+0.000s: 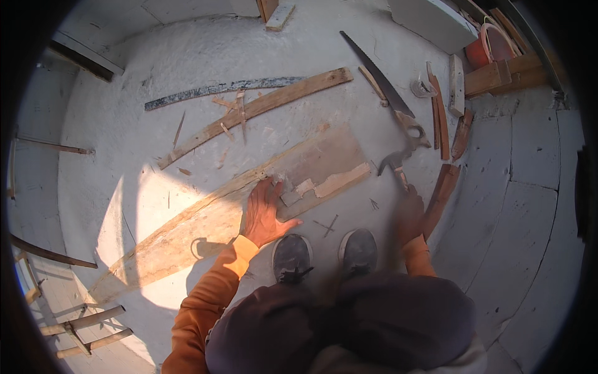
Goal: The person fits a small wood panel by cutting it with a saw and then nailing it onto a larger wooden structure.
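My left hand (265, 212) lies on a wide wooden board (187, 227), its fingers spread and the thumb pointing right over the board's near edge. By the fingertips, torn pale brown patches (336, 181) cover part of the surface. My right hand (410, 217) is wrapped round the handle of a claw hammer (392, 163), somewhat blurred. The hammer's head hangs to the right of the board's end. On the floor between board and shoes lie crossed nails (327, 225), with a few more nails (374, 204) nearer the hammer.
A handsaw (380, 78) lies beyond the hammer beside a short stick (372, 85). Past the board are a long plank (261, 114), a speckled strip (218, 90) and wood splinters. Reddish wood strips (442, 193) line the right, near a clear cup (423, 88) and red bucket (489, 47).
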`<state>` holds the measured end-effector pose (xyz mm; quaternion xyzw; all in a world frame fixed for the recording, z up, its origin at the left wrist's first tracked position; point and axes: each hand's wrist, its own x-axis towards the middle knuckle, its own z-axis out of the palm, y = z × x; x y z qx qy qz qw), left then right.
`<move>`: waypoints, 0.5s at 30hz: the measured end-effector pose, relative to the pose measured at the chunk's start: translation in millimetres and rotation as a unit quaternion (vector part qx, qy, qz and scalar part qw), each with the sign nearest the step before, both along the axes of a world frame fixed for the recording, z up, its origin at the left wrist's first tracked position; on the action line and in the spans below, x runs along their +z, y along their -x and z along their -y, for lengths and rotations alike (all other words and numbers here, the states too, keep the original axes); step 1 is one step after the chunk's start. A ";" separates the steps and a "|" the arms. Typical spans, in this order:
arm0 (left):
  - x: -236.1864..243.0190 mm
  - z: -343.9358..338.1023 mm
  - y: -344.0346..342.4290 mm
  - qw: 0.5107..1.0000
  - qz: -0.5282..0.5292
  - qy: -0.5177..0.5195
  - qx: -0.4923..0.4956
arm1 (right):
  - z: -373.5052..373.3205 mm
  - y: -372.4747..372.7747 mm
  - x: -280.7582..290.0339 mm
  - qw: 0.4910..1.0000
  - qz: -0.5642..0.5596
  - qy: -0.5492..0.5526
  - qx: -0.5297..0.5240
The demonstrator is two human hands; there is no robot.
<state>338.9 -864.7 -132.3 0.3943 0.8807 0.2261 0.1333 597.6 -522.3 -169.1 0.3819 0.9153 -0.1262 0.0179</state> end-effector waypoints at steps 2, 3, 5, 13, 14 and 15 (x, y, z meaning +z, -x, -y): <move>-4.6 32.6 -17.6 0.996 -0.017 0.062 -0.055 | 14.5 27.1 19.0 0.995 -0.012 -0.090 0.034; -10.7 38.1 -21.3 0.997 -0.036 0.069 -0.020 | 19.0 36.3 23.3 0.989 -0.013 -0.142 0.046; -24.6 39.2 -24.8 0.993 -0.071 0.076 0.049 | 17.6 54.2 4.0 0.985 -0.131 -0.050 0.098; -33.3 44.0 44.8 0.984 -0.090 0.073 0.132 | 45.7 115.6 12.0 0.997 -0.044 0.049 0.040; -29.4 41.5 49.6 0.986 -0.056 0.062 0.143 | 45.4 115.4 13.3 0.997 -0.036 0.059 0.031; -27.6 39.1 54.2 0.986 -0.023 0.051 0.155 | 45.2 115.2 14.0 0.997 -0.028 0.069 0.022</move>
